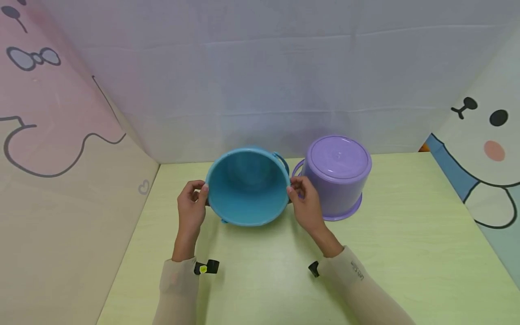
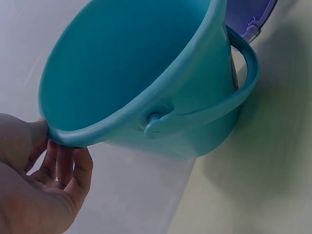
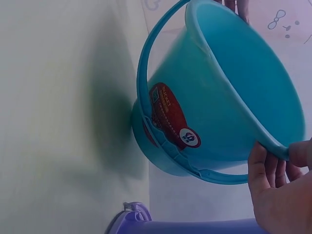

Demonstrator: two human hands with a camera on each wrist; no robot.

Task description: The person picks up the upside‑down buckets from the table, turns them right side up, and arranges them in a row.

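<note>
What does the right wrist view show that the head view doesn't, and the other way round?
Of the two, only the right wrist view shows the red label on the blue bucket. Only the head view shows the upturned base of the purple bucket and the pale sleeves. Both show the blue bucket gripped by the right hand, and at least part of the left hand and purple bucket.

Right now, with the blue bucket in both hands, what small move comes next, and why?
I'd probably ease the blue bucket upright, since its open top leans toward the person. The left hand and right hand grip opposite sides of its rim, so it should turn evenly. I'd avoid drifting right, because the upside-down purple bucket stands close beside the right hand.
</note>
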